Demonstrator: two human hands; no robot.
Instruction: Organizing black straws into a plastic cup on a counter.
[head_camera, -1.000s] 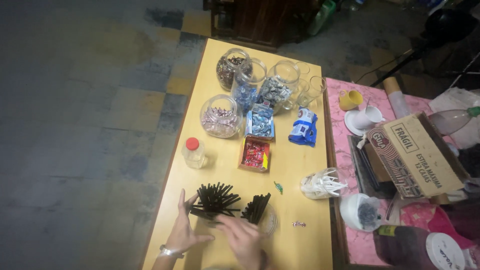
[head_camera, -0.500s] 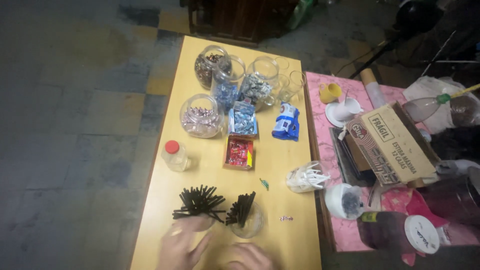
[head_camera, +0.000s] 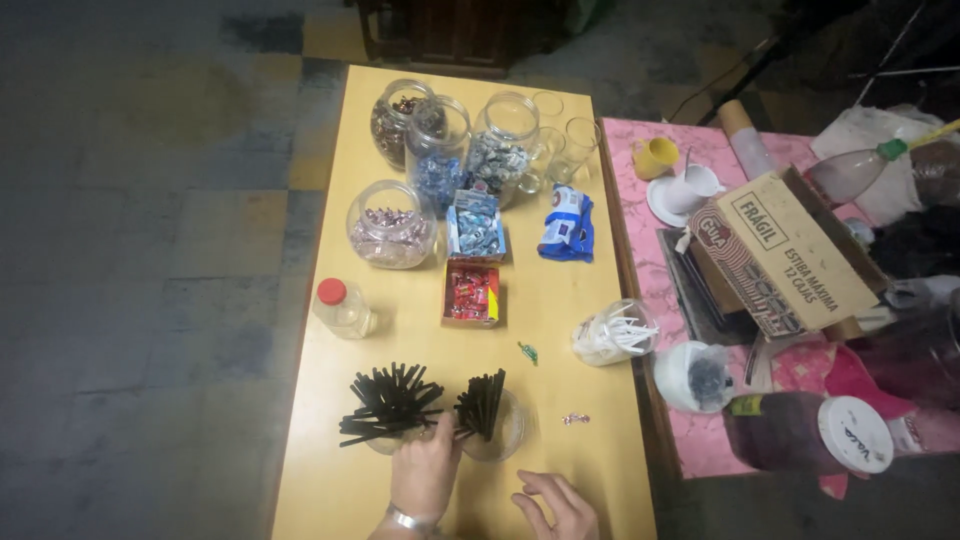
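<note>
At the near edge of the yellow table (head_camera: 330, 480), both hands are being cut off by the frame bottom. Left hand (head_camera: 424, 478), wearing a metal bracelet (head_camera: 410, 520), is reaching up with fingers together, touching the base of the fanned bundle of black straws (head_camera: 388, 405); whether it is gripping them cannot be told, since the fingertips are hiding the glass under the bundle. Right hand (head_camera: 556, 503) is resting just beside, fingers loosely curled, holding nothing. A second, tighter bunch of black straws (head_camera: 483, 402) is standing in a clear glass (head_camera: 503, 430) touching the first bundle.

Two small wrapped candies are lying loose: a pink one (head_camera: 574, 419) and a green one (head_camera: 527, 351). A tipped clear container of white plastic pieces (head_camera: 612, 333) is lying at the right edge; contents hard to make out.

Mid-table: a red-capped clear bottle (head_camera: 342, 308), a small red box of red sweets (head_camera: 471, 294), a blue open box (head_camera: 475, 226) and a blue-and-white packet (head_camera: 567, 222).

Farther back, four candy jars (head_camera: 440, 150) and empty drinking glasses (head_camera: 565, 145) are standing.

On the pink-clothed table (head_camera: 650, 290) to the right, a brown cardboard carton (head_camera: 795, 255) with dark printed lettering is lying tilted, beyond it a yellow cup (head_camera: 655, 157).
</note>
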